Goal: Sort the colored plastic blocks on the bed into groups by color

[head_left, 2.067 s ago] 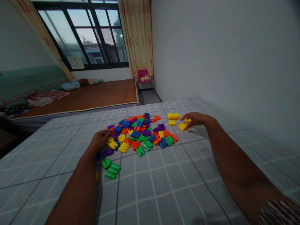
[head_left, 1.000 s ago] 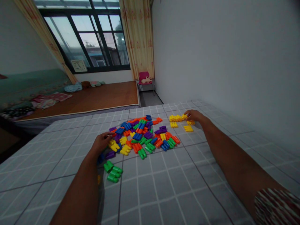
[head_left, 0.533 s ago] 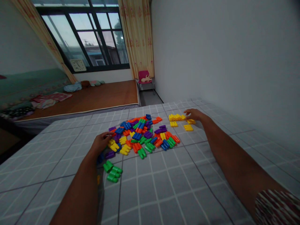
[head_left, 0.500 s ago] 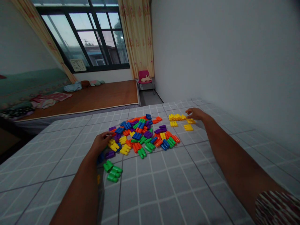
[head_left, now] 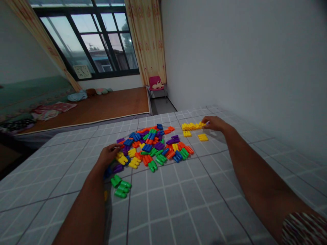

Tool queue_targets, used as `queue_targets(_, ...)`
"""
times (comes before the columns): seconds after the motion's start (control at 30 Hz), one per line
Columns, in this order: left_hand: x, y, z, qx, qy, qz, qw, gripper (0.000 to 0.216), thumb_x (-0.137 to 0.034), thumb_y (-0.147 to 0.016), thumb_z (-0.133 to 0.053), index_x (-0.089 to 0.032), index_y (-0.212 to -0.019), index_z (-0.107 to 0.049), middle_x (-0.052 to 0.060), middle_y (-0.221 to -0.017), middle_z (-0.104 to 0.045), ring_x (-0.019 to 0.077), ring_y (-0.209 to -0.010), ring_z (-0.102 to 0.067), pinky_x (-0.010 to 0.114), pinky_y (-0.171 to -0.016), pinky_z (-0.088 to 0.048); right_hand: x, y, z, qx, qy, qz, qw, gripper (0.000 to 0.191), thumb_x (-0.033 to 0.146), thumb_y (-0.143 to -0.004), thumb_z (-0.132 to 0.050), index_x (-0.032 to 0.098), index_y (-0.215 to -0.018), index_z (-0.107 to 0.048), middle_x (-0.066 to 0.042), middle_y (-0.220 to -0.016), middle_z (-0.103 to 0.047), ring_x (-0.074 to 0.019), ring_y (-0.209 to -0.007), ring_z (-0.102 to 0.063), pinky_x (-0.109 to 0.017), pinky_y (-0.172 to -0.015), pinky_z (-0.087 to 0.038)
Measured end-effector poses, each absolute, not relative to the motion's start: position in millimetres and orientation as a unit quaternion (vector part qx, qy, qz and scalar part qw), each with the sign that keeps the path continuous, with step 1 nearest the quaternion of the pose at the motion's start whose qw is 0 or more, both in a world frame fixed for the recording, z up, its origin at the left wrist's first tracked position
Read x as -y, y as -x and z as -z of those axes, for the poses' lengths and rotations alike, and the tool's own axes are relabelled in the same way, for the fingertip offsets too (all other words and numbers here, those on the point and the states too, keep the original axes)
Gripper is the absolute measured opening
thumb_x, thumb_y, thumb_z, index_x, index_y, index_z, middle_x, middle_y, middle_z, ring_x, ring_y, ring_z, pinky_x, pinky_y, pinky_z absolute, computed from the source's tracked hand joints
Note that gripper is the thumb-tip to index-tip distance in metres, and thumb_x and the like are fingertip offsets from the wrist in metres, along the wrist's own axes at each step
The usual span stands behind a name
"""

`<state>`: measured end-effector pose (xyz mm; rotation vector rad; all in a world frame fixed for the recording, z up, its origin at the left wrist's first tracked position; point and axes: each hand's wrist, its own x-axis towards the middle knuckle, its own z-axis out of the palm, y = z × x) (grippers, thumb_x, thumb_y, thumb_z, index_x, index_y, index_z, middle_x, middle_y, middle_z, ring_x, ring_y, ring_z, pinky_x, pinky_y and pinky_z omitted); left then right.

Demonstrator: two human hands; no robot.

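Observation:
My right hand [head_left: 213, 123] pinches a yellow toy building block [head_left: 201, 125] at the right end of a row of joined yellow blocks [head_left: 190, 126]. Just in front of that row lie two loose yellow pieces, one yellow block [head_left: 187, 134] at left and another yellow block [head_left: 203, 137] nearer the hand. My left hand [head_left: 108, 156] rests at the left edge of a mixed block pile [head_left: 158, 146], fingers loosely apart beside a yellow block [head_left: 121, 158]. Its palm side is hidden. Several green blocks [head_left: 121, 186] lie close to my left forearm.
A grey checked cloth [head_left: 178, 200] covers the surface under the blocks. On the right stands a plain wall [head_left: 242, 61]. Beyond the far edge are a low bed [head_left: 109, 102], a pink chair [head_left: 154, 81] and a window with a clock [head_left: 82, 71] on its sill.
The yellow block that lay under my right hand has been picked up and brought to the row's right end. My left hand stays by the pile. The view has shifted slightly.

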<state>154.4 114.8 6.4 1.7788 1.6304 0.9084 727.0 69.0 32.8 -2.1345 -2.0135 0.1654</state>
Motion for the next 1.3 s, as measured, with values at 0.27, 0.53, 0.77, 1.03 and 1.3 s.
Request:
queue_targets(0.27, -108.9, -158.6, -10.5, -0.620, -0.650, -0.342, 0.278, 0.048, -0.047, -0.058, -0.063, -0.013, -0.091, -0.074, 0.003, -0.062, -0.068, 0.0164, -0.054, -0.056, 0.023, -0.048, -0.042, -74.7, -651.2, -23.3, 0.767, 0.628, -0.082, 0.102, 0.034, 0.030, -0.074, -0.070, 0.026, -0.108, -0.067, -0.004, -0.105, -0.071, -0.0210, -0.092, -0.066, -0.029, -0.078, -0.048)
queue_targets(0.53, -112.2, -156.5, -5.8, -0.623, -0.643, -0.342, 0.285, 0.051, -0.046, -0.058, -0.063, -0.013, -0.095, -0.074, 0.003, -0.063, -0.068, 0.0174, -0.056, -0.058, 0.023, -0.048, -0.042, -66.4, -684.5, -48.7, 0.736, 0.655, -0.117, 0.128, 0.030, 0.037, -0.079, -0.066, 0.025, -0.107, -0.068, -0.004, -0.108, -0.071, -0.0194, -0.091, -0.066, -0.028, -0.078, -0.049)
queue_targets(0.77, -115.9, -153.0, -3.3, -0.616, -0.651, -0.339, 0.287, 0.053, -0.050, -0.057, -0.063, -0.013, -0.094, -0.074, 0.003, -0.064, -0.068, 0.0172, -0.057, -0.057, 0.024, -0.051, -0.042, -59.3, -711.4, -36.7, 0.732, 0.651, -0.201, -0.024, 0.041, 0.027, -0.056, -0.081, 0.027, -0.095, -0.071, -0.004, -0.104, -0.071, -0.0250, -0.095, -0.065, -0.035, -0.081, -0.048)
queue_targets(1.03, -114.3, -154.6, -4.2, -0.613, -0.649, -0.343, 0.292, 0.052, -0.049, -0.058, -0.064, -0.013, -0.094, -0.074, 0.004, -0.067, -0.069, 0.0173, -0.058, -0.057, 0.024, -0.051, -0.043, -62.4, -697.8, -33.6, 0.706, 0.698, -0.116, -0.013, 0.041, 0.044, -0.074, -0.068, 0.024, -0.109, -0.066, -0.009, -0.107, -0.070, -0.0251, -0.094, -0.065, -0.035, -0.080, -0.048)
queue_targets(1.3, -113.6, -155.0, -5.9, -0.613, -0.652, -0.344, 0.284, 0.049, -0.048, -0.058, -0.065, -0.014, -0.092, -0.075, 0.003, -0.064, -0.069, 0.0179, -0.058, -0.058, 0.024, -0.049, -0.042, -62.2, -699.5, -39.8, 0.716, 0.691, -0.102, 0.007, 0.028, 0.044, -0.078, -0.065, 0.023, -0.097, -0.069, -0.008, -0.105, -0.071, -0.0238, -0.094, -0.065, -0.032, -0.079, -0.048)
